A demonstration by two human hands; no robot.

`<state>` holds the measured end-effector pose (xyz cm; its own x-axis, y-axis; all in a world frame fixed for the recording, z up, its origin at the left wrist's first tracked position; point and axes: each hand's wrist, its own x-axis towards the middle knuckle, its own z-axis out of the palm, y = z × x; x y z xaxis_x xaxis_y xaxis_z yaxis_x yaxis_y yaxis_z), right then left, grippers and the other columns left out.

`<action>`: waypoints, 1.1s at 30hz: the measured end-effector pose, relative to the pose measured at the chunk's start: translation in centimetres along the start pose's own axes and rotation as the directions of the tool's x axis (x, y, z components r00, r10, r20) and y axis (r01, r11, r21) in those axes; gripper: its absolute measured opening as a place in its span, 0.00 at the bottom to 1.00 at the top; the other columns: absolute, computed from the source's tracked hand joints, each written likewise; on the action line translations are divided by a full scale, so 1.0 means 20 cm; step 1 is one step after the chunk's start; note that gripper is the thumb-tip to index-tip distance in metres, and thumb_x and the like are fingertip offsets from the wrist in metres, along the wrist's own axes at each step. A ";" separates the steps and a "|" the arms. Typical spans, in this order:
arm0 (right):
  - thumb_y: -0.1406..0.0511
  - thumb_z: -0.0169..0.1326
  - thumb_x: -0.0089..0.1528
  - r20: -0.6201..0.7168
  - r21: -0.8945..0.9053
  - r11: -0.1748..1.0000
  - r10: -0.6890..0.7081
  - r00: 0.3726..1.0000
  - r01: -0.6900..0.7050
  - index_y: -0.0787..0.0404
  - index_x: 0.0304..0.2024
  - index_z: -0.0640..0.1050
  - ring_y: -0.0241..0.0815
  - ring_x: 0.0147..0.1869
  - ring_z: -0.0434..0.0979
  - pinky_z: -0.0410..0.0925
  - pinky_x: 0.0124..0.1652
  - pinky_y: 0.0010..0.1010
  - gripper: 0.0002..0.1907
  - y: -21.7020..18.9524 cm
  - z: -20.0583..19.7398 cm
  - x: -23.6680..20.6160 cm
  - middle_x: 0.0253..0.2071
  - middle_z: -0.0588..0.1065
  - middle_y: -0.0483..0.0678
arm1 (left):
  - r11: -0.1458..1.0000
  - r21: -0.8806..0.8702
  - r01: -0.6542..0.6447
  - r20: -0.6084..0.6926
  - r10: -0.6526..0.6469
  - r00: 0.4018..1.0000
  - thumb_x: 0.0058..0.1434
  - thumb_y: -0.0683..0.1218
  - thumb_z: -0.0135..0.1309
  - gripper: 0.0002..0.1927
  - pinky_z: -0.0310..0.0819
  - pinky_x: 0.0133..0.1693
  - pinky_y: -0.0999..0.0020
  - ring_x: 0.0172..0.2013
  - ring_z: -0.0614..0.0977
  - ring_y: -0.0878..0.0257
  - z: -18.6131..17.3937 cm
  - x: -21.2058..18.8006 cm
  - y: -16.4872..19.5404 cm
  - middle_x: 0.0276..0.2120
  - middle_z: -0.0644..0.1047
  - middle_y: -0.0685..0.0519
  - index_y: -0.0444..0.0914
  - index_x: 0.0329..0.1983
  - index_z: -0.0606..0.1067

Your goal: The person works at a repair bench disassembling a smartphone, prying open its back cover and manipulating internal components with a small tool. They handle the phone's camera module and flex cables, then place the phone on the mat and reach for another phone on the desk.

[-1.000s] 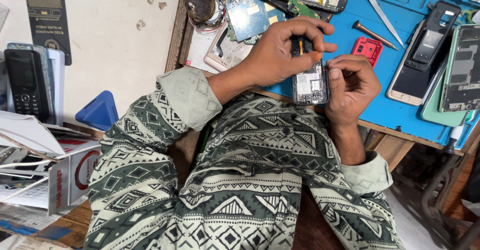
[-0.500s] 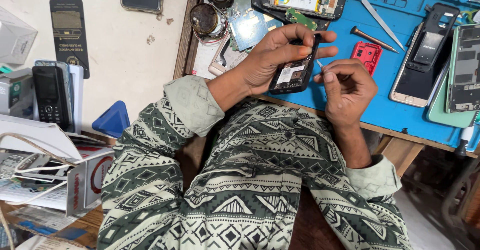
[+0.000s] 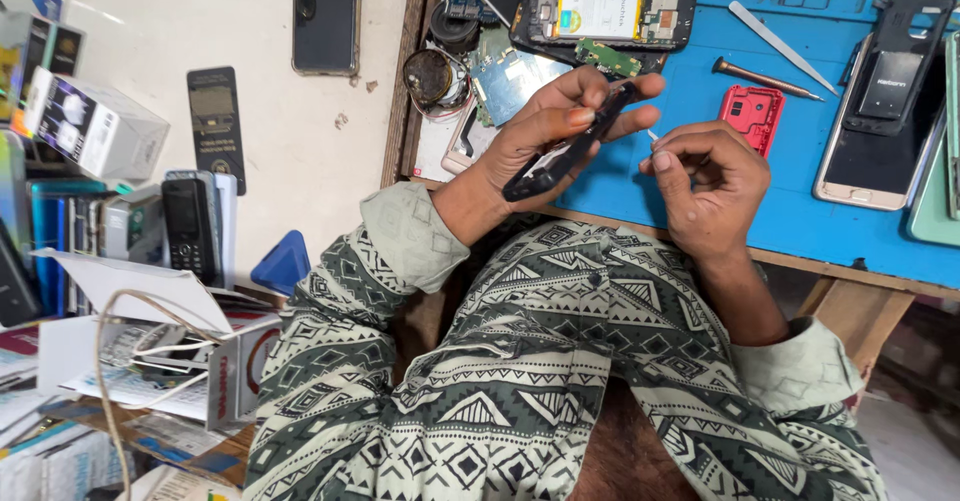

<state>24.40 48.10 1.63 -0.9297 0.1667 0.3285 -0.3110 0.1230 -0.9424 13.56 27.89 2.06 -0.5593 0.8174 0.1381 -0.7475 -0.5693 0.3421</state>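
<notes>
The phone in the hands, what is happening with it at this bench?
A person holds a small dark phone edge-on in the left hand, above the blue work mat. The right hand pinches something tiny and pale beside it. An opened phone, a metal pry tool, a screwdriver and a red phone cover lie on the mat.

Blue work mat (image 3: 700,176), red phone cover (image 3: 751,116), tweezers (image 3: 777,48), screwdriver (image 3: 767,80)

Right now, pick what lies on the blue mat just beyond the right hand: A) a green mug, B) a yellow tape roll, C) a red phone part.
C: a red phone part lies on the blue mat just past the right hand.
</notes>
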 end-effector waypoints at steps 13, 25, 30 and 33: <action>0.75 0.57 0.70 0.009 -0.032 0.999 0.000 1.000 0.000 0.72 0.41 0.76 0.37 0.40 0.81 0.75 0.41 0.22 0.04 -0.01 0.00 0.01 0.43 0.76 0.53 | 0.981 -0.194 -0.001 -0.007 0.000 1.000 0.72 0.36 0.51 0.07 0.81 0.54 0.74 0.67 0.72 0.50 -0.01 -0.03 0.01 0.69 0.63 0.39 0.33 0.50 0.68; 0.70 0.50 0.64 -0.028 0.245 0.967 0.085 0.996 -0.075 0.68 0.59 0.72 0.31 0.48 0.77 0.72 0.47 0.19 0.20 0.03 -0.02 0.01 0.47 0.76 0.49 | 0.567 0.766 -0.304 0.030 0.441 0.897 0.74 0.31 0.54 0.21 0.71 0.67 0.66 0.66 0.75 0.54 0.01 0.07 -0.09 0.62 0.69 0.48 0.35 0.66 0.64; 0.75 0.57 0.68 0.042 0.303 0.943 0.130 0.991 -0.137 0.68 0.69 0.61 0.37 0.52 0.80 0.74 0.51 0.24 0.30 0.05 -0.01 0.00 0.50 0.76 0.56 | 0.486 0.839 -0.246 0.007 0.442 0.897 0.73 0.30 0.52 0.32 0.73 0.64 0.68 0.67 0.73 0.57 0.06 0.05 -0.12 0.64 0.66 0.49 0.39 0.77 0.57; 0.75 0.56 0.70 -0.017 0.281 0.952 0.132 0.991 -0.122 0.68 0.69 0.63 0.38 0.50 0.81 0.75 0.48 0.24 0.27 0.06 -0.02 0.01 0.49 0.77 0.57 | 0.425 0.877 -0.223 0.030 0.415 0.909 0.73 0.30 0.52 0.34 0.74 0.66 0.68 0.67 0.73 0.59 0.08 0.04 -0.10 0.67 0.66 0.48 0.39 0.78 0.56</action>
<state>23.99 48.68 0.53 -0.9592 0.1978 0.2020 -0.2379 -0.1785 -0.9547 15.19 29.76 3.05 -0.8078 0.5099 0.2955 0.1209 -0.3473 0.9299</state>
